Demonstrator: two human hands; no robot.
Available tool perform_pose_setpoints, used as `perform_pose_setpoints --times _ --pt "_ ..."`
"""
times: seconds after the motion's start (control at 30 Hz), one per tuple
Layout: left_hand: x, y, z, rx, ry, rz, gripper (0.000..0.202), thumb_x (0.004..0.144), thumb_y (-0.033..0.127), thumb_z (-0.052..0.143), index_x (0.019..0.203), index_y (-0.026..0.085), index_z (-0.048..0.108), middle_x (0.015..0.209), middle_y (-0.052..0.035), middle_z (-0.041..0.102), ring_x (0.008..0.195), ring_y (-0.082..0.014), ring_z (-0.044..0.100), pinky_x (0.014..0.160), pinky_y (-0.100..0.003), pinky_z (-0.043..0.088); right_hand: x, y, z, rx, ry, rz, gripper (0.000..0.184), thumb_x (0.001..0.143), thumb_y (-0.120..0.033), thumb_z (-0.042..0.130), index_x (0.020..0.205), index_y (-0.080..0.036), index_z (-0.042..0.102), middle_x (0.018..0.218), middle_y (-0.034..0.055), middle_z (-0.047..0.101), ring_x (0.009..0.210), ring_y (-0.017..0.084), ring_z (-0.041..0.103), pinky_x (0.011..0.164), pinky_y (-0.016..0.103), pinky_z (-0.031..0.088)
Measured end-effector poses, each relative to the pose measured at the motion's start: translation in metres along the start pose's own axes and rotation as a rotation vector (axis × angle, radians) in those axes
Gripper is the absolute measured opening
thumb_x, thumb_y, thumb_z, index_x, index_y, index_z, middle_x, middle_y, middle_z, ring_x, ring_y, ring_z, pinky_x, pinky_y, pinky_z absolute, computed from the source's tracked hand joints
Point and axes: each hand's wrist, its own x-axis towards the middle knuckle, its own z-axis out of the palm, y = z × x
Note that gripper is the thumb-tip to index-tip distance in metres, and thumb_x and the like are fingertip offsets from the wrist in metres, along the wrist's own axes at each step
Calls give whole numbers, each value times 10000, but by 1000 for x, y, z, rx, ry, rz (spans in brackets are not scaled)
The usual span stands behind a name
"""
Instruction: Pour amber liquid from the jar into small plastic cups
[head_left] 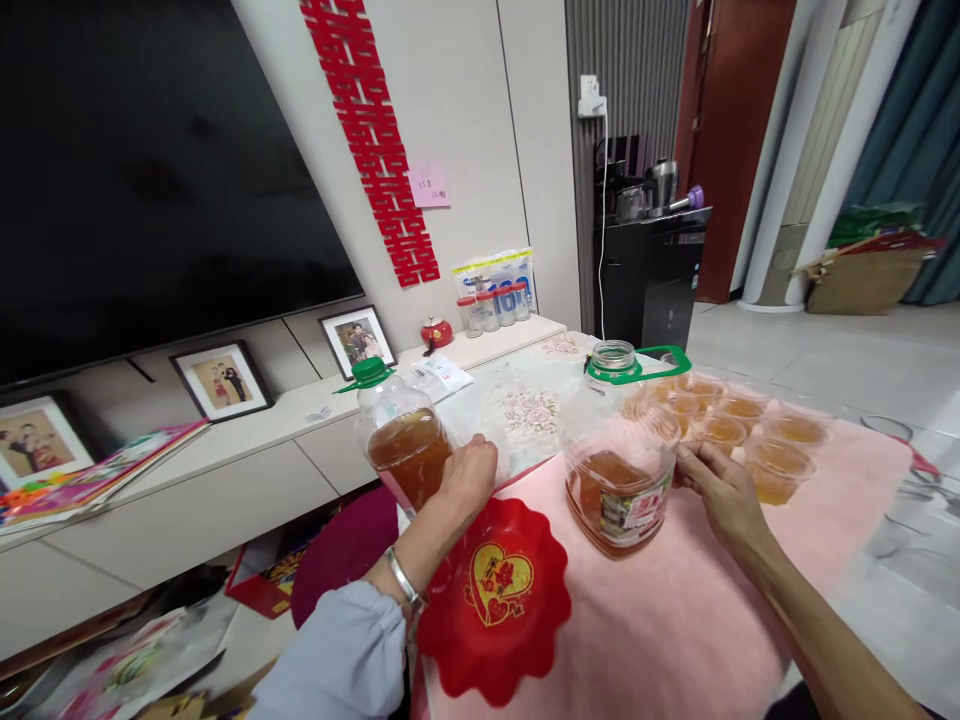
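My left hand [471,472] is closed, beside a clear plastic jug with a green cap [409,450], part full of amber liquid. What its fingers hold, if anything, is hidden. My right hand [716,485] grips the right side of a second clear jug [622,490]. That jug stands upright and uncapped on a pink cloth [637,640], with a green carry handle [664,362] at its neck and amber liquid low inside. Past my right hand stand several clear plastic cups [780,465] of amber liquid. A red scalloped tray [551,600] lies below my left hand.
At left runs a white cabinet [281,480] with framed photos [223,382] under a television [150,180]. Several red-lidded jars [487,312] stand at the back. A maroon round stool [341,550] and bags are below left. More clear cups [887,430] are at far right.
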Motion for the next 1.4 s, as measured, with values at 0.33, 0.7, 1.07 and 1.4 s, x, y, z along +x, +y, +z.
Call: perform_pose_setpoints --times 0.33,0.7,1.07,1.4 --pt "-8 1 -6 2 21 -28 263 1032 312 609 1214 136 683 1236 -91 703 1111 -193 701 993 -424 622 4 11 2 67 -12 77 283 1015 -426 702 926 -162 658 826 -27 639 709 110 620 673 272 562" --pt "-23 12 -9 -65 146 -40 276 1059 312 553 1237 142 678 1277 -96 690 1103 -190 700 1000 -436 617 13 31 14 246 -28 168 258 1018 -416 698 1043 -160 682 946 5 690 779 128 658 718 296 589" --pt "-71 -8 -32 -305 220 32 231 1057 246 512 1115 177 726 1142 -47 727 1119 -202 668 1012 -367 512 15 9 27 424 -141 161 343 1021 -495 670 1159 -181 696 1181 69 719 1027 199 701 936 423 597" --pt "-126 -22 25 -424 84 131 243 1055 225 478 1004 191 713 1064 -43 704 1035 -209 621 953 -368 478 16 -4 25 504 -213 198 437 1010 -578 652 1204 -190 708 1231 89 730 1117 228 703 1025 476 567"
